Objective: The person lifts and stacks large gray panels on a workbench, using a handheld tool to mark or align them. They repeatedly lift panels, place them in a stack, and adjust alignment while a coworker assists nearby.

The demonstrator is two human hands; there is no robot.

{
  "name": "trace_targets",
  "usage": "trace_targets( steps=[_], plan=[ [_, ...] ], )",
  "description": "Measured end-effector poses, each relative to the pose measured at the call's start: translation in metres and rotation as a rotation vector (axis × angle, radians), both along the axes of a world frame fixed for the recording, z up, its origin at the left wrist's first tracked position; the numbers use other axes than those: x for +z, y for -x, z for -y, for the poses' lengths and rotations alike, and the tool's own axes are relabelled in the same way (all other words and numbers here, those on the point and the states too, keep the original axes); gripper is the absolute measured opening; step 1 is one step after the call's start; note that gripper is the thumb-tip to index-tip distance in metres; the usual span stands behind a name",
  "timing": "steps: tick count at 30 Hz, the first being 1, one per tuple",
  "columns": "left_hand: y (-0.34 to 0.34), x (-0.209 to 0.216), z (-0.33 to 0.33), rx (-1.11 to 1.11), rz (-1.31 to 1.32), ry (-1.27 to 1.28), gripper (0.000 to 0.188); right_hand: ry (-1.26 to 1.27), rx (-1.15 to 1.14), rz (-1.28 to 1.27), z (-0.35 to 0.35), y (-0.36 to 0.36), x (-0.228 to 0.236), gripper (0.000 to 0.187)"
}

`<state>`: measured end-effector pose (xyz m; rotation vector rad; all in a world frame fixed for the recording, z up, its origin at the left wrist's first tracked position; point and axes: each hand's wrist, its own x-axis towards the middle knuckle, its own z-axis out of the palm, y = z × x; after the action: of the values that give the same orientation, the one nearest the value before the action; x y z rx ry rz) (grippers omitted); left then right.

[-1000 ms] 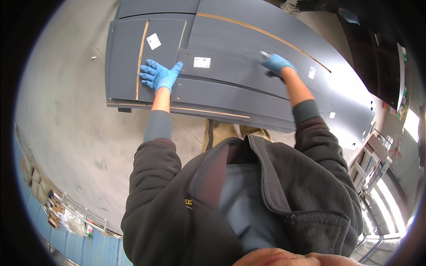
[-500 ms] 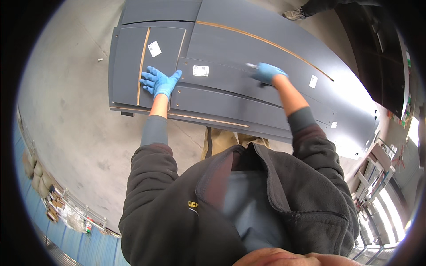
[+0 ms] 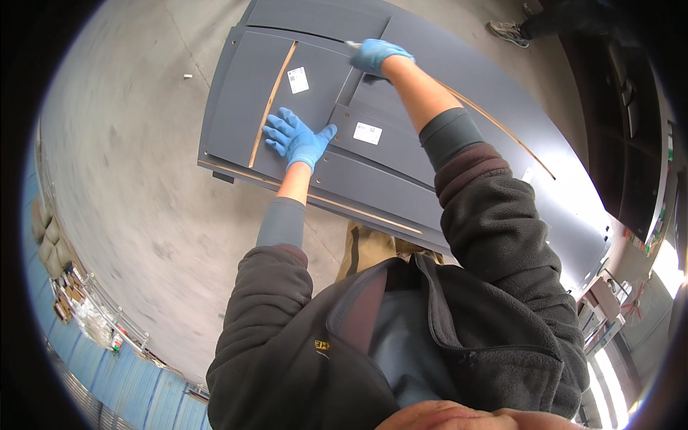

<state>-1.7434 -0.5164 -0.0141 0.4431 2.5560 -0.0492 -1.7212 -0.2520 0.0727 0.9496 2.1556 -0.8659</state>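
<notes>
Dark grey flat panels lie stacked in front of me. My left hand, in a blue glove, rests on the smaller panel at the left with its fingers spread, between a light wood-coloured strip and the edge of the neighbouring panel. My right hand, gloved in blue too, is closed over the far part of the stack. A small pale thing sticks out from its fingers; its kind is too blurred to tell. White labels sit near my left hand: one label beyond it, another label to its right.
Grey concrete floor surrounds the stack. At the far right stand another person's shoe and a large dark panel. Bags and a metal rail line the blue wall at the lower left.
My right hand has swept left and away from me across the panels, the pale thing with it. My left hand stays spread at about the same spot. The whole view has shifted.
</notes>
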Motion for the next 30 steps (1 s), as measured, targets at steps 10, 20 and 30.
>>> trace_targets(
  steps=[10,20,30],
  plan=[
    [0.002,0.004,-0.002,-0.018,0.019,0.035,0.152,0.288,0.184,0.003,0.033,-0.016,0.018,0.041],
    [0.001,0.010,-0.001,-0.008,0.059,-0.004,0.151,0.348,-0.501,-0.075,0.053,-0.151,0.006,0.048],
    [0.002,-0.022,-0.001,0.029,-0.102,-0.023,0.137,-0.021,-1.140,0.007,0.024,-0.452,-0.010,0.030]
  ],
)
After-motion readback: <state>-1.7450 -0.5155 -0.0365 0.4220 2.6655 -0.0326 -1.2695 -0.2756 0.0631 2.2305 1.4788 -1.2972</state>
